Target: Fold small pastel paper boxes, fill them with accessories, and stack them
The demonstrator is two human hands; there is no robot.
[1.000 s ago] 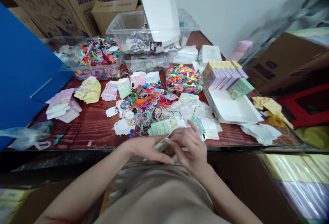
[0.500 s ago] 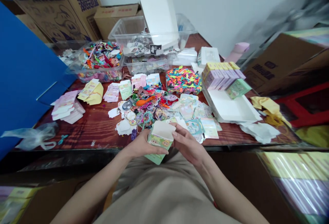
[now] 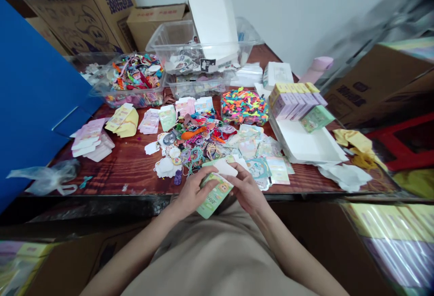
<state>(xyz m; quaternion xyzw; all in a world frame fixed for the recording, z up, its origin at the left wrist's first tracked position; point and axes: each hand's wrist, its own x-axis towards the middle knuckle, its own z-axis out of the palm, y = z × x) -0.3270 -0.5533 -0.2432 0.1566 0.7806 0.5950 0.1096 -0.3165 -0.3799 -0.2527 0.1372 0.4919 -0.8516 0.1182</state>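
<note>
Both hands hold a small green carton with cartoon print at the near edge of the wooden table. My left hand grips its left side with fingers curled over the front. My right hand pinches its upper right corner by the open white flap. Just beyond the carton lies a heap of coloured hair ties and cards. Printed flat packets lie to the right of my hands.
Clear bins of colourful accessories stand at the back. A tub of neon pieces sits mid-table. A white tray carries purple and green boxes. Flat carton blanks lie left. A blue board leans at left; cardboard boxes surround.
The flat green piece between my hands has become an opened-up carton. It now tilts with its printed front facing up, and both hands have shifted slightly toward the table edge.
</note>
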